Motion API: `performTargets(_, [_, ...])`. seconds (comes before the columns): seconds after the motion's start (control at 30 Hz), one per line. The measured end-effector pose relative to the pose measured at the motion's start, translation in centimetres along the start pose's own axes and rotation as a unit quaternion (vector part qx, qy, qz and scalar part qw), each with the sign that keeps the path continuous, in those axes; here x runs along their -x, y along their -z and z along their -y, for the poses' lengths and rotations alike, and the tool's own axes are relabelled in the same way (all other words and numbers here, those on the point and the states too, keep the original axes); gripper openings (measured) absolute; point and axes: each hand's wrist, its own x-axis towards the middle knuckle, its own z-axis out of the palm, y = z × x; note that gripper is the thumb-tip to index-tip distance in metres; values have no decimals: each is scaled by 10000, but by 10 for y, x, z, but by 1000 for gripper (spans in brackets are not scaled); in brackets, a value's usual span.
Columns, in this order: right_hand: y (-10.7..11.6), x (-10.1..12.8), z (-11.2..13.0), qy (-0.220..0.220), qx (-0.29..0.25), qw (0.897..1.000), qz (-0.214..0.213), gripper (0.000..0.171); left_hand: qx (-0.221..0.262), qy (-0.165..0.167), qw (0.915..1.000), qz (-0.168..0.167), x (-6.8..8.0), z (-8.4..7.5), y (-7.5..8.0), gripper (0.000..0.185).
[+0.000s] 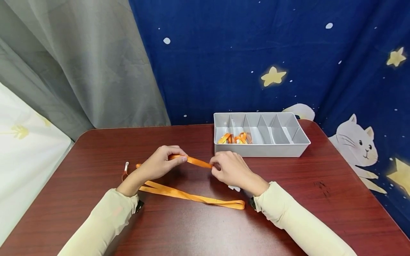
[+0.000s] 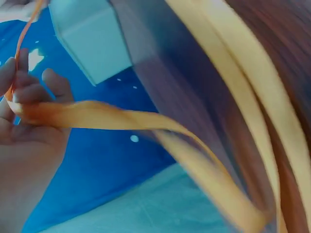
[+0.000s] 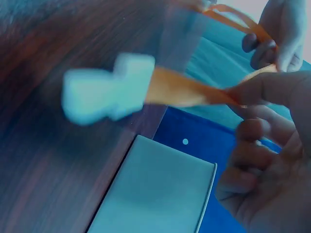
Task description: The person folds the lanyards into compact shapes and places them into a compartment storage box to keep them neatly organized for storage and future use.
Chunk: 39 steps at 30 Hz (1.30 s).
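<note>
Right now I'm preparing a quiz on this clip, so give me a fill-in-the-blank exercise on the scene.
1. Both hands pinch an ______ strap above the table.
2. The grey tray holds more straps in its ______ compartments.
3. The left hand and right hand hold the strap ______ the tray and the person.
4. A star on the blue backdrop is ______.

Missing words: orange; leftmost; between; yellow

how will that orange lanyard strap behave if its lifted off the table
Probably floppy: the orange lanyard strap sags between left hand and right hand. Likely light, being thin and flat. Its white clip end may dangle.
</note>
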Motion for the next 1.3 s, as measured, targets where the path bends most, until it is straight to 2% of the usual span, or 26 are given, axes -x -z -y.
performTargets(0.23, [4,-2,-2,-271,-785,9964,-178,13,928,22,9957,-10,-1,-16,7,10])
performTargets(0.4, [5,-2,-2,-141,-1050,9940,-257,12,1106,21,9938,140,1,-22,11,12])
performTargets(0.53, [5,-2,-1,48,-1243,9920,-238,1,1286,-53,9916,124,2,-29,12,10])
performTargets(0.6, [5,-1,-1,106,-1371,9902,-260,9,1374,-107,9904,81,2,-31,12,11])
performTargets(0.73, [5,-1,-1,144,-1539,9863,-580,16,1711,-199,9850,51,2,-36,11,11])
performTargets(1.0, [5,1,3,318,-1845,9758,-1127,14,2216,-248,9746,213,2,-46,10,11])
performTargets(1.17, [5,1,4,629,-1962,9681,-1424,5,2527,-373,9665,262,1,-55,10,13])
performTargets(1.3, [5,2,3,959,-2134,9586,-1623,13,2625,-462,9637,152,2,-64,12,15])
